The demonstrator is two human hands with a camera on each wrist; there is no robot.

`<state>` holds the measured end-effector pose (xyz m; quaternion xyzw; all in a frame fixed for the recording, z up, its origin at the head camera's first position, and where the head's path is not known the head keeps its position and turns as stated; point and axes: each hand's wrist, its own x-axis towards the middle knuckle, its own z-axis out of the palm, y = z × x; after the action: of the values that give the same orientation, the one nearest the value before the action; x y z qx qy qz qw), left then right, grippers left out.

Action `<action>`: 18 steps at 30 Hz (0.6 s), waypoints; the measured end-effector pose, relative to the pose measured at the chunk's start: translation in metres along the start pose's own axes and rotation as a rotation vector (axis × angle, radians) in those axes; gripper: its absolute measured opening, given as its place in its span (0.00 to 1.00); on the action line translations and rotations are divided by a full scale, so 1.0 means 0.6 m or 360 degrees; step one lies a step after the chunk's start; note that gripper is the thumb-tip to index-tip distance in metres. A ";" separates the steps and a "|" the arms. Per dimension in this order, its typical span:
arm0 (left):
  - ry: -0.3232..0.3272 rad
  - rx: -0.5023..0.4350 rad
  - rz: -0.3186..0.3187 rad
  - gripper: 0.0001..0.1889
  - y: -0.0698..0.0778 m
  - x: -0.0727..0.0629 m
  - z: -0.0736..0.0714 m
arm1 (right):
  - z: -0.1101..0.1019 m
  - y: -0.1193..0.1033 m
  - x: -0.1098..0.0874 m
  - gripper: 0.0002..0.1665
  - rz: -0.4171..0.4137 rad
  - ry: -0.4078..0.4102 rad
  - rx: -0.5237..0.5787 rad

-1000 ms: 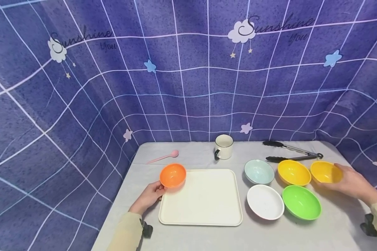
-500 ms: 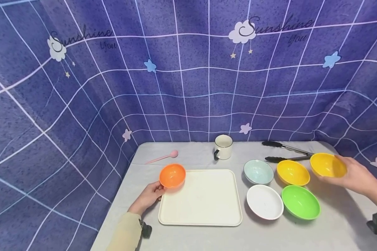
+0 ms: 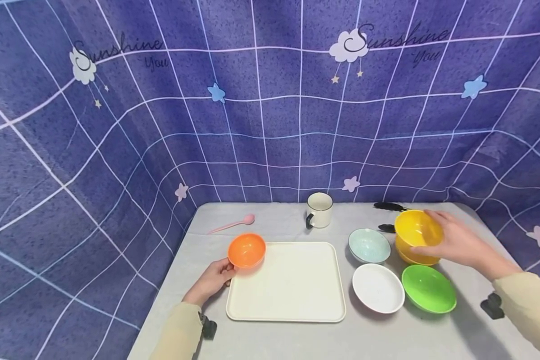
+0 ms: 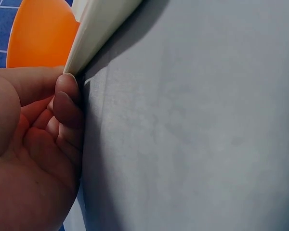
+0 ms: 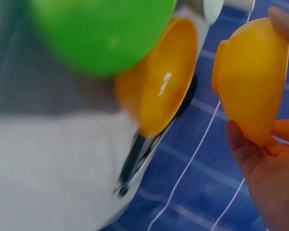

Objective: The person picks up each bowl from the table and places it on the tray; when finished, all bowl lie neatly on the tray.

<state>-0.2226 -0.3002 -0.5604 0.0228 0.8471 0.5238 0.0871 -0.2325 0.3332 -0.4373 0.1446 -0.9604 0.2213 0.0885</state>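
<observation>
My right hand (image 3: 460, 244) grips a yellow bowl (image 3: 415, 226) by its sides, thumb on one side and fingers on the other. Beneath it stands a second yellow bowl (image 3: 417, 259), partly covered in the head view; the right wrist view shows a gap between this lower yellow bowl (image 5: 164, 82) and the held one. My left hand (image 3: 212, 281) pinches the left edge of a cream tray (image 3: 292, 285), thumb above and curled fingers at the rim in the left wrist view. An orange bowl (image 3: 246, 250) sits on that tray's back left corner, close to the fingers.
Near the yellow bowls stand a pale blue bowl (image 3: 369, 245), a white bowl (image 3: 378, 288) and a green bowl (image 3: 429, 289). Tongs (image 3: 387, 206) lie behind, partly hidden. A cream mug (image 3: 319, 210) and a pink spoon (image 3: 240, 222) are at the back, before a curtain (image 3: 270, 115).
My right hand has lifted the yellow bowl off the table at the right and carried it left, over the other yellow bowl. The left hand stays at the tray edge.
</observation>
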 end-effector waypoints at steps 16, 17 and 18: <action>0.0023 -0.0011 0.0036 0.04 -0.004 0.001 0.001 | 0.119 -0.179 0.065 0.73 -0.0257 -0.0153 0.0098; 0.0027 -0.0013 0.0035 0.04 -0.005 0.001 0.001 | 0.127 -0.192 0.070 0.73 -0.0275 -0.0161 0.0103; 0.0030 -0.0012 0.0033 0.04 -0.006 0.001 0.001 | 0.136 -0.206 0.074 0.72 -0.0298 -0.0164 0.0114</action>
<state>-0.2229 -0.3014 -0.5636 0.0262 0.8455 0.5281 0.0738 -0.2441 0.1796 -0.4499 0.2479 -0.9374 0.2386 0.0539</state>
